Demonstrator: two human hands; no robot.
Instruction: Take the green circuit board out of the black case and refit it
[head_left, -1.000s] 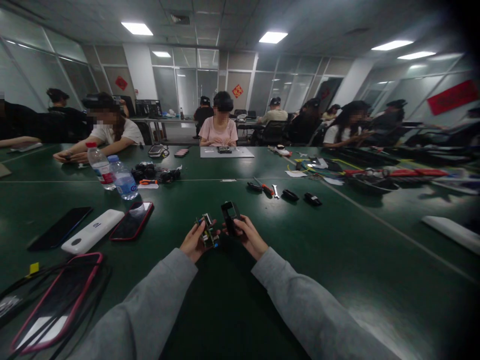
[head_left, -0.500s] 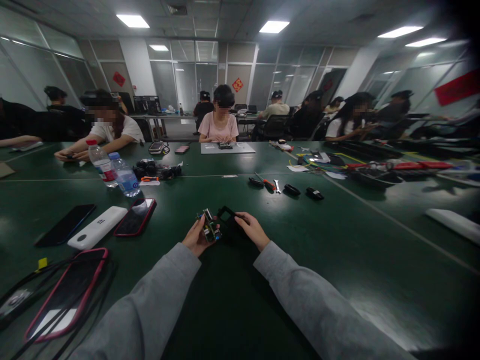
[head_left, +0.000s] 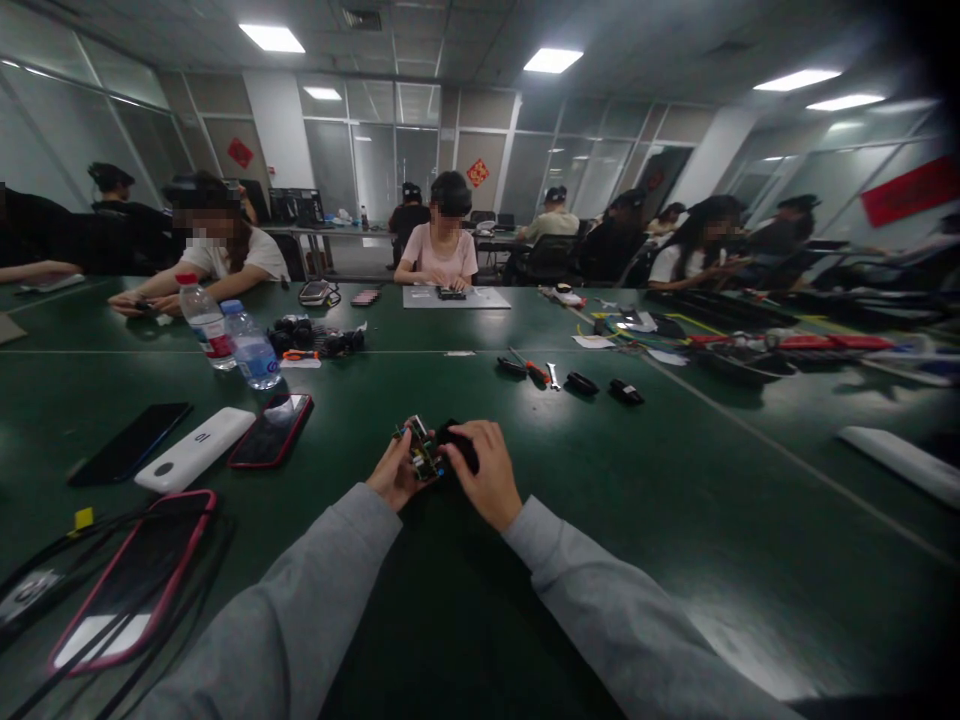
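My left hand [head_left: 393, 470] is closed on a small green circuit board [head_left: 425, 456] carrying several components, tilted above the table. Close beside it, my right hand [head_left: 489, 470] grips a black plastic housing [head_left: 459, 437] between thumb and fingers. The fingers cover much of the housing. Its near edge lies next to the board; whether the two touch I cannot tell. Further off on the green table [head_left: 637, 480] lie a screwdriver [head_left: 537, 372] with an orange handle, a wrench [head_left: 553, 376] and small black parts [head_left: 581, 384].
On the left are two water bottles [head_left: 253, 350], a white power bank [head_left: 196, 450], a red-edged phone [head_left: 271, 432], another phone [head_left: 139, 580] and black cables [head_left: 206, 585]. A person [head_left: 442, 240] sits opposite, working at a white mat [head_left: 491, 297]. Cables and tools lie at the back right.
My right hand has moved slightly left and turned, its fingers now wrapped further over the black housing, whose frame opening was visible before. The left hand still holds the circuit board in nearly the same place.
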